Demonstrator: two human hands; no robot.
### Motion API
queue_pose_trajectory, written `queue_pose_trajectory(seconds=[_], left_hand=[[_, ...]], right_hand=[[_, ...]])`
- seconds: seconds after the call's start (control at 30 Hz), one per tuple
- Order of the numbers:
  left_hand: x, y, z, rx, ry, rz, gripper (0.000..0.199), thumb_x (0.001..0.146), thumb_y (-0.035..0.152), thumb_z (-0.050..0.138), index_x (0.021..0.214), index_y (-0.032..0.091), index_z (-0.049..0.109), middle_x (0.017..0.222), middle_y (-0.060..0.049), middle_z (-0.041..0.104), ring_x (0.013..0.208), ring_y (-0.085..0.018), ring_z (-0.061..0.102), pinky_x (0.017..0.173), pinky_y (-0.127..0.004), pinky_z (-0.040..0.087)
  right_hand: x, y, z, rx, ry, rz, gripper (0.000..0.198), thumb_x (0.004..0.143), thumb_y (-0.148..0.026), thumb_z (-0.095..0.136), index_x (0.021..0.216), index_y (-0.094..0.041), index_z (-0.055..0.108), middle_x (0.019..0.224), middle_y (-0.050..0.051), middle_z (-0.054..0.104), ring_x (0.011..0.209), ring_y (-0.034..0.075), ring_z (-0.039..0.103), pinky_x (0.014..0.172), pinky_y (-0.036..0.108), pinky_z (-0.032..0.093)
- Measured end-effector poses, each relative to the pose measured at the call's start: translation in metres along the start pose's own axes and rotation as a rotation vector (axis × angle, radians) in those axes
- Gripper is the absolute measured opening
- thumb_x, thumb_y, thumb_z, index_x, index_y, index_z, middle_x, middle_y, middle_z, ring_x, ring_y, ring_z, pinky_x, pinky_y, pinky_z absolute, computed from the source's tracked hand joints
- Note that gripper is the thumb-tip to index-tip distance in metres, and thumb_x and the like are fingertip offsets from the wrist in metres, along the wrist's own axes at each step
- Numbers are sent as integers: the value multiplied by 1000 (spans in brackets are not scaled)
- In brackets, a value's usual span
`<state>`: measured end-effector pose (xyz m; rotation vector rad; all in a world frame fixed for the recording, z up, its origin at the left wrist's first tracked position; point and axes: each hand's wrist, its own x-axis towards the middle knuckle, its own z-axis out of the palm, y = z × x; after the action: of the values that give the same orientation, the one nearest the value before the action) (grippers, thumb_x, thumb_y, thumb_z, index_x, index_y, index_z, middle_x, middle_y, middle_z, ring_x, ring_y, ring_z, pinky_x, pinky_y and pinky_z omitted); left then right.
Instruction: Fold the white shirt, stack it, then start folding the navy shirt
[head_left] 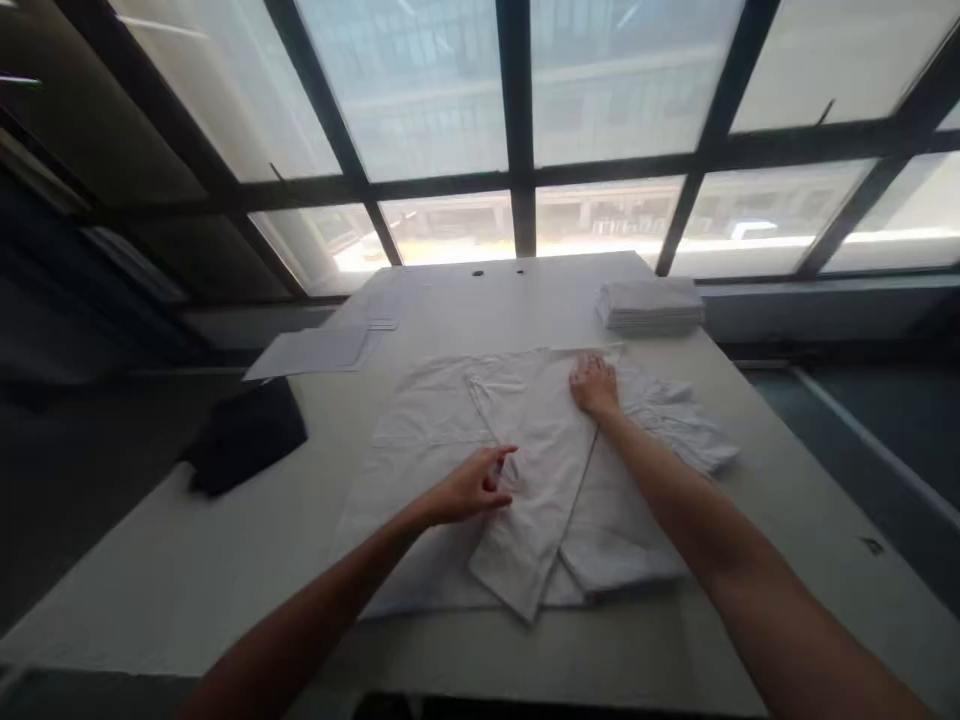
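Note:
A white shirt-like garment (427,430) lies spread on the white table (337,540). One long sleeve-like part (540,510) is folded over its body and points toward me. My left hand (484,485) is at the left edge of that folded part, thumb and fingers apart in a C shape; I cannot tell whether it touches the cloth. Farther off, my right hand (594,383) rests flat on the upper part of the garment. Bunched, wrinkled fabric (675,415) lies to the right of that hand, partly behind my forearm.
At the back right stands a stack of folded white cloth (651,305). White sheets (315,350) lie at the back left, and a dark folded cloth (251,435) sits on the left edge. Dark-framed windows (521,130) rise beyond the table.

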<state>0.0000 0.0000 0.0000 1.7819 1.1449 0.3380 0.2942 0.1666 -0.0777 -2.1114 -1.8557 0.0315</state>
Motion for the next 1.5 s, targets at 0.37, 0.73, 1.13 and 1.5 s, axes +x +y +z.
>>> queue_pose_trajectory(seconds=[0.37, 0.73, 1.13, 1.5], left_hand=[[-22, -6, -10, 111, -156, -68, 56, 82, 35, 70, 136, 21, 65, 68, 5, 45, 62, -12, 40, 61, -24, 33], [35, 22, 6, 690, 274, 156, 43, 101, 32, 49, 140, 18, 59, 117, -12, 63, 109, -25, 60, 101, -35, 45], [83, -19, 14, 497, 468, 62, 37, 94, 24, 61, 130, 18, 62, 78, 0, 67, 75, -17, 64, 75, -27, 47], [77, -15, 19, 623, 548, 98, 24, 95, 16, 55, 116, 19, 66, 101, -7, 70, 101, -23, 64, 92, -36, 46]], right_hand=[[7, 4, -2, 25, -61, 18, 60, 98, -41, 36, 151, -14, 45, 162, 14, 35, 149, 27, 27, 120, 47, 18], [5, 2, -3, -11, -68, 4, 59, 101, -45, 33, 151, -17, 44, 162, 15, 33, 150, 28, 25, 120, 50, 16], [4, 3, -1, 24, 4, 5, 56, 104, -43, 25, 144, -15, 52, 157, 16, 42, 146, 28, 32, 119, 48, 20], [0, 2, -8, 34, 53, 6, 50, 103, -37, 30, 136, -13, 59, 150, 17, 50, 141, 27, 40, 118, 43, 23]])
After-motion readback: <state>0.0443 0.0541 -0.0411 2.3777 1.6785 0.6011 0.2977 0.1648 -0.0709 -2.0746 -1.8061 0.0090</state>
